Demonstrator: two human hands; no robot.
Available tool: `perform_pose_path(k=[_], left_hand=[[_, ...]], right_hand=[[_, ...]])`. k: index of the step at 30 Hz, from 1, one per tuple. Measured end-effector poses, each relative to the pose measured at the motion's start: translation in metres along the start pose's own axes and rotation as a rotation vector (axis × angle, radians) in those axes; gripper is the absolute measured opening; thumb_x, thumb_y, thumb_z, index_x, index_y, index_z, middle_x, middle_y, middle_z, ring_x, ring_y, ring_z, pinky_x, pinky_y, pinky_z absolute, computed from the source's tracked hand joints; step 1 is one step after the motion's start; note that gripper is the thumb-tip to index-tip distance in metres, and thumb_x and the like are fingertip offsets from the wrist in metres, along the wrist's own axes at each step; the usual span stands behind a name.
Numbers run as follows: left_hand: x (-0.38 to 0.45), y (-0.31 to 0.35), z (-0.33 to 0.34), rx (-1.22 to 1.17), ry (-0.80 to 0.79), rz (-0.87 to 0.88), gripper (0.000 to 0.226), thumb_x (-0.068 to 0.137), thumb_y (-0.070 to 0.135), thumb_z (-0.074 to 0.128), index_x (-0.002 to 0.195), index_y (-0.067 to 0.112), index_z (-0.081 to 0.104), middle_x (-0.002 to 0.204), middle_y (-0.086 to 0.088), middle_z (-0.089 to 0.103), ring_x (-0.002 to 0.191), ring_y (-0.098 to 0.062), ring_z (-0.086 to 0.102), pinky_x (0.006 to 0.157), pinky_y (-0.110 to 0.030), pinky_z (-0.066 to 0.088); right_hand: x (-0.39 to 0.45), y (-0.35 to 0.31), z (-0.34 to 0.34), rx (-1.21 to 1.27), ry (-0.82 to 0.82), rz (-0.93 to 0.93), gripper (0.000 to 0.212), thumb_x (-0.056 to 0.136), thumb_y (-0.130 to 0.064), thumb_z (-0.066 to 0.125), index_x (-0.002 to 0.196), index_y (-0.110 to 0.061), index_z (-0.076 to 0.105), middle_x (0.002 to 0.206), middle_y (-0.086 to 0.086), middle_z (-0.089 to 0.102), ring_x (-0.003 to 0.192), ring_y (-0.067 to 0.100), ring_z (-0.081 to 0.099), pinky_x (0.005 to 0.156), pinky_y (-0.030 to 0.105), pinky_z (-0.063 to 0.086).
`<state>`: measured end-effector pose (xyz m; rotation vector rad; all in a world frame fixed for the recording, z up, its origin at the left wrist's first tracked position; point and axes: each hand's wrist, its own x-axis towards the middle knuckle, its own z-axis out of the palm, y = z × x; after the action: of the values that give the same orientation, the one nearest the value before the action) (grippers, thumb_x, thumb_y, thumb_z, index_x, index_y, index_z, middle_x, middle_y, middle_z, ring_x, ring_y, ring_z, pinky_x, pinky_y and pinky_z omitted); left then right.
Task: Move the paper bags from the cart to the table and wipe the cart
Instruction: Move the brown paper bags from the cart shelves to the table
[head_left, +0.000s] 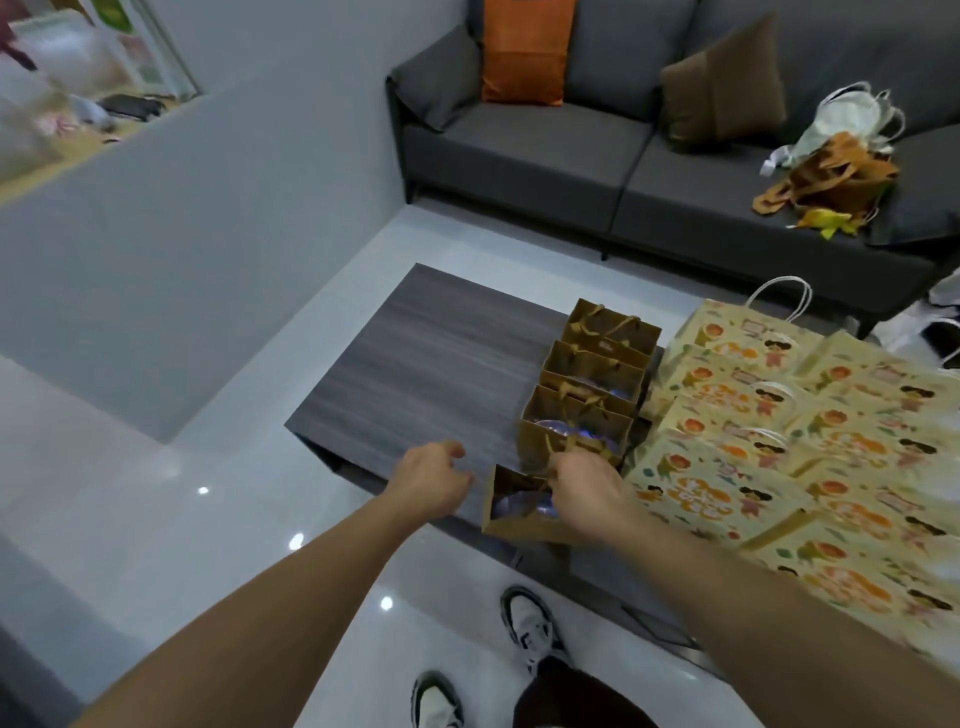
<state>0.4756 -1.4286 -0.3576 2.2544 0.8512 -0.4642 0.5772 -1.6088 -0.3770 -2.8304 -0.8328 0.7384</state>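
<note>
A small brown bag (511, 506) stands at the near edge of the table (415, 364), its mouth open and something bluish showing inside. The right hand (587, 493) reaches over it with fingers curled at the bag's top, pinching what looks like its handle. The left hand (431, 480) hovers just left of the bag above the near edge, fingers loosely curled and holding nothing.

Behind this bag, a row of four more brown bags (587, 395) runs toward the far edge, each touching the next, upright, with ribbon handles. To their right, the table's right part is covered by printed bags (779, 415), cream-coloured with cartoon figures and white twisted handles, lying overlapped in rows. The left part of the tabletop is dark wood grain.

Below the near edge, the person's two shoes (530, 629) stand on the glossy pale floor (156, 493). Beyond the far edge sits a grey sofa (571, 150) with an orange cushion (524, 52) and a brown cushion (727, 83). On its right seat lies a heap of bags (836, 166), white and brown. The cart is not in view.
</note>
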Motion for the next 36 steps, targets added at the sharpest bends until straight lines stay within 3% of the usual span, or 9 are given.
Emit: perform_pose_path(k=[6, 12, 17, 21, 25, 28, 33, 36], left_hand=[[0.032, 0.021, 0.017, 0.048, -0.044, -0.083, 0.046, 0.098, 0.031, 0.055, 0.142, 0.018, 0.052, 0.136, -0.009, 0.059, 0.121, -0.024, 0.057, 0.100, -0.028, 0.046], [0.054, 0.034, 0.030, 0.041, -0.041, -0.167, 0.045, 0.097, 0.031, 0.056, 0.140, 0.017, 0.055, 0.138, -0.009, 0.058, 0.124, -0.025, 0.055, 0.101, -0.028, 0.044], [0.053, 0.036, 0.034, -0.017, -0.027, -0.219, 0.041, 0.099, 0.029, 0.056, 0.138, 0.016, 0.056, 0.135, -0.008, 0.059, 0.121, -0.026, 0.056, 0.096, -0.027, 0.045], [0.036, 0.021, 0.027, -0.084, 0.030, -0.291, 0.043, 0.099, 0.028, 0.056, 0.140, 0.015, 0.055, 0.140, -0.009, 0.057, 0.124, -0.027, 0.054, 0.103, -0.030, 0.045], [-0.004, -0.006, 0.018, -0.164, 0.111, -0.389, 0.044, 0.100, 0.031, 0.056, 0.142, 0.017, 0.053, 0.142, -0.008, 0.054, 0.125, -0.025, 0.054, 0.099, -0.026, 0.043], [-0.050, -0.036, 0.014, -0.220, 0.188, -0.494, 0.047, 0.099, 0.033, 0.057, 0.143, 0.018, 0.052, 0.143, -0.007, 0.054, 0.126, -0.025, 0.054, 0.104, -0.030, 0.044], [-0.155, -0.091, 0.022, -0.322, 0.365, -0.658, 0.047, 0.100, 0.035, 0.056, 0.144, 0.020, 0.050, 0.141, -0.005, 0.054, 0.121, -0.023, 0.056, 0.095, -0.026, 0.043], [-0.238, -0.124, 0.043, -0.386, 0.513, -0.771, 0.047, 0.099, 0.035, 0.056, 0.144, 0.020, 0.050, 0.142, -0.005, 0.053, 0.124, -0.023, 0.054, 0.099, -0.029, 0.042]], right_hand=[[0.054, 0.030, 0.017, 0.109, -0.094, -0.004, 0.011, 0.092, -0.021, 0.059, 0.099, -0.015, 0.065, 0.107, 0.008, 0.067, 0.104, 0.028, 0.063, 0.071, 0.029, 0.044], [0.091, 0.051, 0.025, 0.129, -0.176, -0.022, 0.019, 0.096, -0.018, 0.054, 0.110, -0.009, 0.064, 0.120, 0.013, 0.060, 0.109, 0.034, 0.062, 0.082, 0.037, 0.049], [0.109, 0.036, 0.021, 0.200, -0.174, -0.091, 0.020, 0.091, -0.022, 0.058, 0.107, -0.011, 0.060, 0.112, 0.014, 0.062, 0.108, 0.034, 0.059, 0.079, 0.034, 0.045], [0.114, 0.002, 0.013, 0.147, -0.196, -0.219, 0.028, 0.092, -0.019, 0.057, 0.119, -0.010, 0.056, 0.122, 0.013, 0.057, 0.116, 0.032, 0.053, 0.094, 0.042, 0.048], [0.101, -0.048, 0.023, 0.077, -0.272, -0.388, 0.041, 0.095, -0.017, 0.054, 0.134, -0.008, 0.053, 0.133, 0.016, 0.056, 0.123, 0.035, 0.050, 0.099, 0.039, 0.043], [0.071, -0.091, 0.039, 0.066, -0.349, -0.517, 0.054, 0.095, -0.017, 0.053, 0.148, -0.014, 0.044, 0.145, 0.011, 0.050, 0.133, 0.032, 0.044, 0.108, 0.038, 0.041], [-0.010, -0.159, 0.069, -0.037, -0.394, -0.778, 0.057, 0.096, -0.020, 0.055, 0.152, -0.023, 0.041, 0.147, 0.004, 0.049, 0.134, 0.025, 0.045, 0.106, 0.035, 0.045], [-0.079, -0.196, 0.089, -0.146, -0.406, -0.960, 0.058, 0.097, -0.023, 0.056, 0.152, -0.026, 0.040, 0.147, 0.003, 0.048, 0.135, 0.025, 0.043, 0.107, 0.036, 0.044]])
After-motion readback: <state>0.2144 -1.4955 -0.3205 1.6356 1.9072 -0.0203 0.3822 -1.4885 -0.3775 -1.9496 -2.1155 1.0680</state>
